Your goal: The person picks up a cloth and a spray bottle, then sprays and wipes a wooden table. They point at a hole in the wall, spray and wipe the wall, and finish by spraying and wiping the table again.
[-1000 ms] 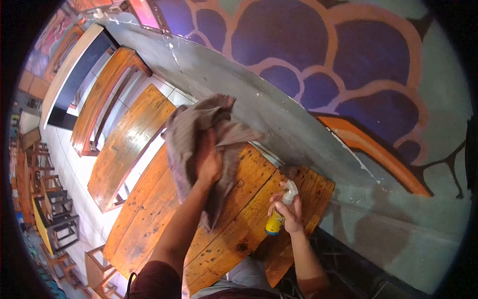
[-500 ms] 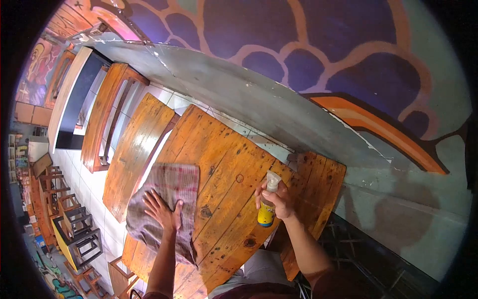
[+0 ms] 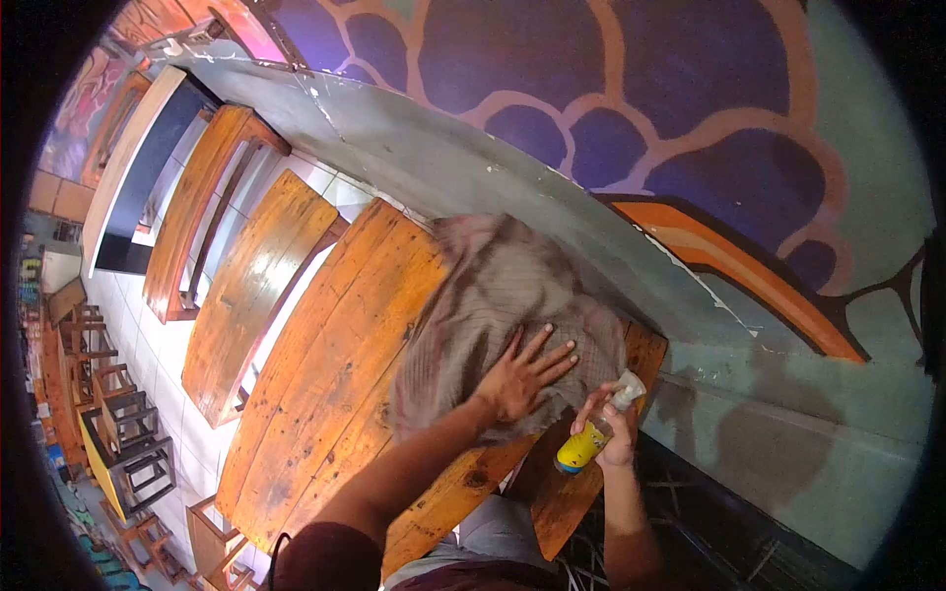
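Observation:
My left hand (image 3: 520, 382) lies flat with its fingers spread on a greyish-brown cloth (image 3: 503, 276). The cloth covers the right part of a wooden table (image 3: 325, 364) and reaches towards the wall. To its right, my right hand (image 3: 609, 428) is wrapped round a spray bottle (image 3: 583, 445) with a yellow label and a pale nozzle. The bottle is tilted, held above a wooden bench beside the table's near right end.
Another wooden table or bench (image 3: 258, 286) stands to the left, with a further bench (image 3: 202, 217) behind it. A painted wall (image 3: 473, 158) runs along the far side. Several stools and chairs (image 3: 128, 443) stand at the far left.
My left hand and the cloth have moved right across the table, and the cloth has spread out towards the wall. My right hand has shifted right and slightly down with the bottle, now more tilted.

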Motion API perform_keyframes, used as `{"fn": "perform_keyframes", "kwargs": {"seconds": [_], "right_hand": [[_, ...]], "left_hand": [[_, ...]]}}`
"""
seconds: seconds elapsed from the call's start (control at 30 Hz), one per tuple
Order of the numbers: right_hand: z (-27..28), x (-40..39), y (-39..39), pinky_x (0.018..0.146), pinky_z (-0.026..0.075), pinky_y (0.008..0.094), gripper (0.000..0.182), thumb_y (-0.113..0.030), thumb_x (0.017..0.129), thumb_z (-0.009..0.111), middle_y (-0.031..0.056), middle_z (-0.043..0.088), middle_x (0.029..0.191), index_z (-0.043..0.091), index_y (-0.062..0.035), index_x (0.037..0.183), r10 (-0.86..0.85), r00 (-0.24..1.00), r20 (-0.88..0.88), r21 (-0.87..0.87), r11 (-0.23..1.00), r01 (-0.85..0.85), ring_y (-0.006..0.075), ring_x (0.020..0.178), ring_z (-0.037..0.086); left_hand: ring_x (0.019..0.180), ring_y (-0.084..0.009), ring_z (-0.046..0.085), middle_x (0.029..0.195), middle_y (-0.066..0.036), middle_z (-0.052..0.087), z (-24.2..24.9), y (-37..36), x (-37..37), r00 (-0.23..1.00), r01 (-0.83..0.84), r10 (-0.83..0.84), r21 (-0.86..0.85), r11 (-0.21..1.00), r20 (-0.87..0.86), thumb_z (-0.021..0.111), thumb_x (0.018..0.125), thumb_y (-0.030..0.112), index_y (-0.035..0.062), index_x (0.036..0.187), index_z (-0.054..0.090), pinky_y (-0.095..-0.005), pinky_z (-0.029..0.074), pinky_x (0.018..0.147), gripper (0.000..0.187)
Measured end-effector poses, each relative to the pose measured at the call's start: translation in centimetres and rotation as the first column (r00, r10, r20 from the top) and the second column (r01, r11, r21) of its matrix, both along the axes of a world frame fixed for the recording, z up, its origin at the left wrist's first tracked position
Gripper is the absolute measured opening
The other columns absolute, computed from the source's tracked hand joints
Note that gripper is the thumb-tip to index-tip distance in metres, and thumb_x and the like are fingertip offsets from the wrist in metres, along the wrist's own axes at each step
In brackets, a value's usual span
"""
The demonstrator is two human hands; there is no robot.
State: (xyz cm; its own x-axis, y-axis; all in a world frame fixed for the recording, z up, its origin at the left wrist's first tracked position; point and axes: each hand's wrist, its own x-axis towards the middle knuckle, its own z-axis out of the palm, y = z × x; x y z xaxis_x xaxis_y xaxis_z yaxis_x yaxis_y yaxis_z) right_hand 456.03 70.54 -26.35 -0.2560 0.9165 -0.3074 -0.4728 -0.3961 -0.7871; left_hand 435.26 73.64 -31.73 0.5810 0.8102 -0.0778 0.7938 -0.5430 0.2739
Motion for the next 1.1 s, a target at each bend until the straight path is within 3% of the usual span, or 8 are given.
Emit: {"fn": "perform_keyframes", "kwargs": {"seconds": [0.13, 0.17, 0.23, 0.37, 0.5, 0.63, 0.8, 1.1], "right_hand": [[0.4, -0.8, 0.3, 0.058, 0.055, 0.0363, 0.055, -0.014, 0.089, 0.054, 0.0166, 0.058, 0.102, 0.033, -0.0023, 0.139, 0.124, 0.989, 0.076, 0.019, 0.992, -0.126, 0.0249, 0.065, 0.063], [1.2, -2.0, 0.6, 0.058, 0.054, 0.0363, 0.057, -0.011, 0.088, 0.054, 0.0175, 0.058, 0.104, 0.032, -0.0033, 0.141, 0.098, 0.993, 0.059, 0.031, 0.995, -0.1, 0.0254, 0.065, 0.063], [0.5, -3.2, 0.0, 0.062, 0.053, 0.0356, 0.044, -0.009, 0.09, 0.055, 0.0162, 0.06, 0.103, 0.043, -0.0052, 0.132, 0.077, 0.997, -0.018, -0.034, 0.996, -0.077, 0.0223, 0.066, 0.064], [-3.2, -3.0, -1.1, 0.061, 0.053, 0.0364, 0.022, -0.007, 0.089, 0.056, 0.0162, 0.059, 0.105, 0.049, -0.0061, 0.11, 0.162, 0.987, -0.002, -0.085, 0.983, -0.162, 0.0212, 0.065, 0.062], [0.3, -4.1, -0.2, 0.061, 0.053, 0.0353, 0.025, -0.005, 0.087, 0.058, 0.0144, 0.058, 0.103, 0.049, -0.0063, 0.11, 0.088, 0.994, -0.057, -0.207, 0.973, -0.098, 0.0213, 0.065, 0.062], [-2.3, -0.9, -2.4, 0.06, 0.052, 0.0349, 0.031, -0.003, 0.085, 0.058, 0.0129, 0.059, 0.096, 0.047, -0.0056, 0.115, 0.082, 0.994, -0.077, -0.092, 0.992, -0.089, 0.0225, 0.068, 0.062], [-0.1, 2.0, -0.5, 0.059, 0.055, 0.0374, 0.041, -0.013, 0.087, 0.06, 0.0134, 0.06, 0.093, 0.044, -0.004, 0.125, 0.004, 0.999, 0.044, -0.037, 0.999, -0.002, 0.0244, 0.065, 0.064], [4.0, -0.8, 4.6, 0.073, 0.053, 0.038, 0.061, -0.031, 0.096, 0.055, 0.0111, 0.063, 0.091, 0.03, -0.0033, 0.145, 0.07, 0.982, 0.176, 0.178, 0.979, -0.102, 0.0209, 0.075, 0.063]], "left_hand": [[0.144, -0.0293, 0.023, 0.156, -0.012, 0.026, -3.1, 5.0, -9.9, 0.864, -0.271, 0.294, -0.115, 0.956, 0.409, 0.043, 0.097, 0.023, 0.0134, 0.148, 0.035, -0.0401, 0.016, 0.12, 0.052], [0.144, -0.0296, 0.022, 0.155, -0.012, 0.026, -2.7, 6.6, -13.7, 0.633, -0.446, 0.63, -0.452, 0.772, 0.451, 0.044, 0.098, 0.022, 0.0121, 0.148, 0.035, -0.0407, 0.016, 0.119, 0.052], [0.145, -0.0318, 0.019, 0.158, -0.011, 0.022, -6.5, 6.9, -23.4, 0.764, -0.645, 0.636, 0.077, 0.761, 0.109, 0.042, 0.1, 0.035, 0.0127, 0.15, 0.029, -0.0399, 0.019, 0.118, 0.057], [0.146, -0.0393, 0.011, 0.16, -0.013, 0.013, -2.4, 0.3, -27.7, 0.549, -0.81, 0.81, 0.109, 0.576, -0.203, 0.039, 0.096, 0.055, 0.0151, 0.154, 0.015, -0.0581, 0.01, 0.115, 0.075], [0.146, -0.0417, 0.006, 0.159, -0.017, 0.012, -0.8, -6.7, -21.9, 0.702, -0.686, 0.697, 0.123, 0.717, -0.148, 0.043, 0.083, 0.073, 0.014, 0.154, 0.02, -0.0615, -0.001, 0.114, 0.096], [0.144, -0.0473, 0.009, 0.158, -0.016, 0.016, 4.4, -12.1, -10.7, 0.909, -0.331, 0.184, -0.376, 0.865, -0.375, 0.05, 0.07, 0.083, 0.0168, 0.152, 0.027, -0.0619, 0.0, 0.114, 0.108], [0.145, -0.0383, 0.014, 0.159, -0.006, 0.019, 1.5, -8.6, -2.3, 0.962, 0.252, -0.213, -0.254, 0.934, 0.171, 0.051, 0.077, 0.075, 0.0255, 0.15, 0.03, -0.059, 0.016, 0.114, 0.091], [0.144, -0.0357, 0.02, 0.156, -0.014, 0.023, -1.0, 6.3, -12.3, 0.807, -0.535, 0.555, -0.148, 0.832, 0.199, 0.05, 0.096, 0.04, 0.0212, 0.148, 0.035, -0.0469, 0.016, 0.118, 0.057]]}}
